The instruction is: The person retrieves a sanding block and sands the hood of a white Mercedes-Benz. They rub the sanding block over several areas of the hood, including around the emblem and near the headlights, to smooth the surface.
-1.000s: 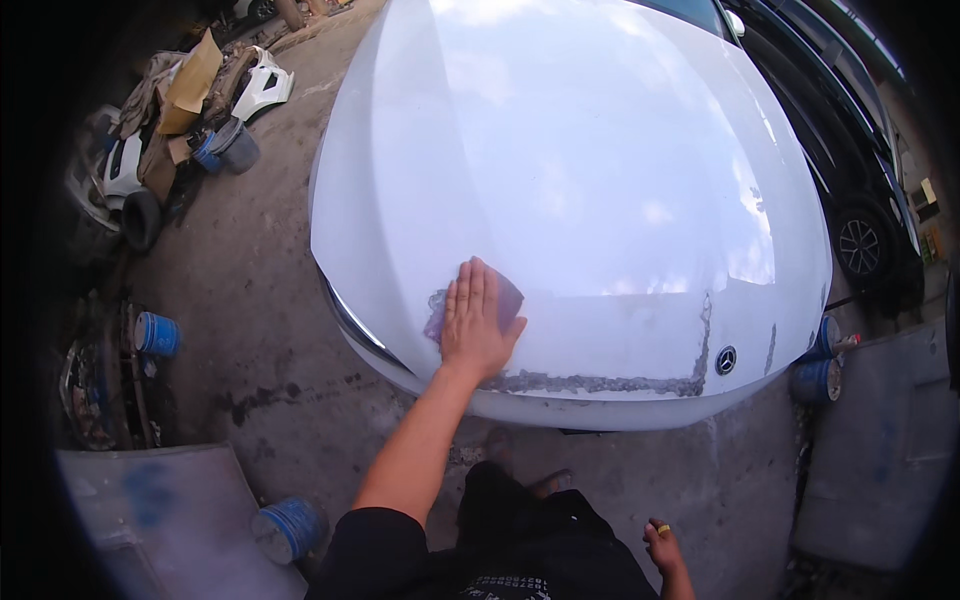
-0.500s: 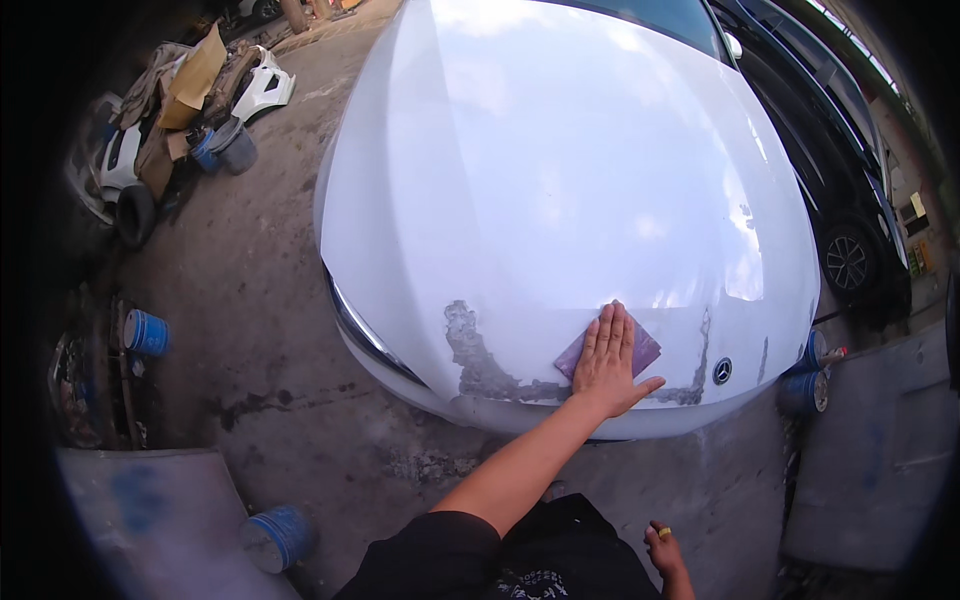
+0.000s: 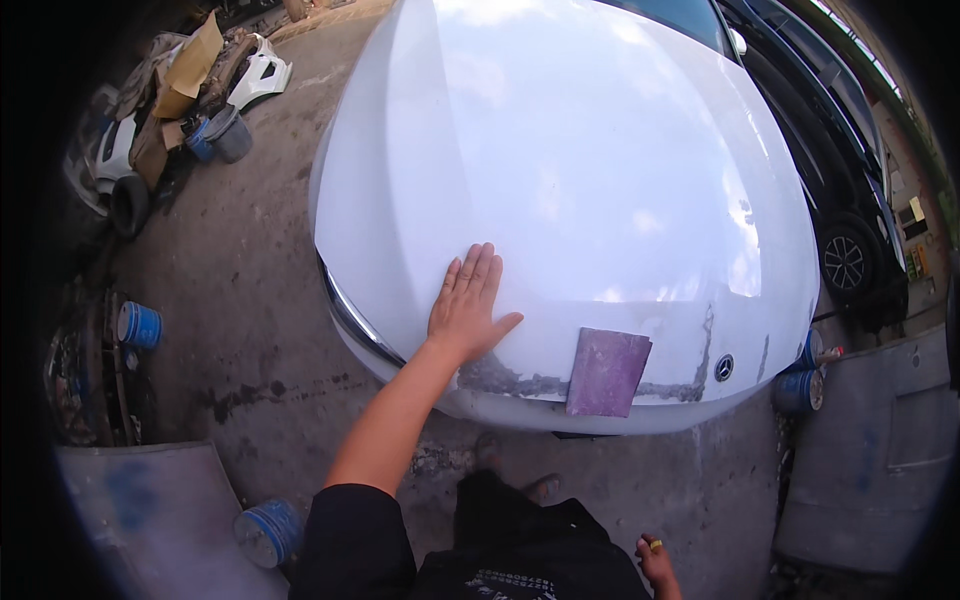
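My left hand (image 3: 465, 308) lies flat on the white car hood (image 3: 560, 180), fingers outstretched and thumb spread to the right. It holds nothing and covers part of a grey, bare-looking patch (image 3: 488, 378) along the hood's front edge. To its right, apart from it, a folded purple sheet of sandpaper (image 3: 607, 373) rests on the hood over the same grey strip. My right hand (image 3: 655, 562) hangs low at the right with fingers curled, a yellow ring-like band on one finger. Whether anything is inside its curl is hidden.
A round emblem (image 3: 724, 368) sits at the hood's front. Blue buckets (image 3: 268, 533) stand on the concrete floor on both sides, near grey panels (image 3: 150, 500). A dark car (image 3: 835, 170) is parked at the right. Car parts, cardboard (image 3: 190, 70) and a tyre (image 3: 130, 207) pile up far left.
My left hand has left the sandpaper and moved left and farther up the hood. The sandpaper stays on the hood, turned more upright. My right hand has shifted slightly.
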`<state>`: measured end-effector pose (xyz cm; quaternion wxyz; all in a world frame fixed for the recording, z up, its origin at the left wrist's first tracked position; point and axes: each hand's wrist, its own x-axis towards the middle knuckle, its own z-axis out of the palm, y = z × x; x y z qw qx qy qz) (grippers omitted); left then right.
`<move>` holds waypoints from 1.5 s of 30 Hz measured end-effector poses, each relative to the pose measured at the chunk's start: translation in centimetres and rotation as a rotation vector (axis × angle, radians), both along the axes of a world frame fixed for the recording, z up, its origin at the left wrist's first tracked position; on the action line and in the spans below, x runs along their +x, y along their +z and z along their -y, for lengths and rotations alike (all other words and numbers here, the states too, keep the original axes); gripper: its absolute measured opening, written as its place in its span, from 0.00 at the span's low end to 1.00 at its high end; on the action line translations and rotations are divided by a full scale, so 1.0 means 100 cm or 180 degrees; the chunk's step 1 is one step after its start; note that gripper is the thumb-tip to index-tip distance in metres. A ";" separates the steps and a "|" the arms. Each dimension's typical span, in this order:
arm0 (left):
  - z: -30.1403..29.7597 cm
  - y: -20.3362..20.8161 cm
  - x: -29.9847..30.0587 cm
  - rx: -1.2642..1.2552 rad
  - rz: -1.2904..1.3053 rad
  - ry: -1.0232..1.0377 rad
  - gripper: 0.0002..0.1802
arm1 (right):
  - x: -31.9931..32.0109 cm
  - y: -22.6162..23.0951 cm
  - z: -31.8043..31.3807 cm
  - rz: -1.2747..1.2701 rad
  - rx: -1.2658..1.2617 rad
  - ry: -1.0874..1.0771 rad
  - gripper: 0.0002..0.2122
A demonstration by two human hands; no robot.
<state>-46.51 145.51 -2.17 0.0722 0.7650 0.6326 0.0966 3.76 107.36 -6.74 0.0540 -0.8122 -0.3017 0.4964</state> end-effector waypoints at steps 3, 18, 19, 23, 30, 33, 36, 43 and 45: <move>0.032 -0.015 -0.013 0.0024 -0.0017 -0.0044 0.48 | -0.010 0.006 -0.020 -0.0087 -0.0226 -0.0197 0.25; -0.030 0.002 0.012 0.0433 -0.0052 -0.0234 0.49 | -0.114 0.021 -0.149 -0.1592 0.0574 -0.0084 0.28; -0.030 0.002 0.015 0.0336 -0.0077 -0.0211 0.49 | -0.112 0.021 -0.145 -0.1555 0.0501 -0.0122 0.27; 0.016 -0.011 0.010 0.0212 -0.0015 -0.0139 0.48 | -0.094 0.016 -0.127 -0.1393 0.0503 -0.0358 0.26; 0.091 -0.066 -0.003 0.0746 0.0150 0.0102 0.48 | -0.063 0.004 -0.097 -0.1268 0.0521 -0.0693 0.25; 0.087 -0.063 0.000 0.0827 0.0144 0.0132 0.48 | -0.056 -0.002 -0.082 -0.1208 0.0485 -0.0754 0.25; 0.050 -0.045 -0.004 0.0689 0.0057 0.0336 0.49 | -0.051 -0.006 -0.070 -0.1256 0.0486 -0.0785 0.26; -0.030 -0.016 0.003 0.0423 0.0018 0.0796 0.50 | -0.042 -0.011 -0.055 -0.1211 0.0572 -0.0789 0.27; -0.019 -0.017 0.026 0.0381 -0.0088 0.0356 0.50 | -0.034 -0.015 -0.044 -0.1184 0.0566 -0.0950 0.27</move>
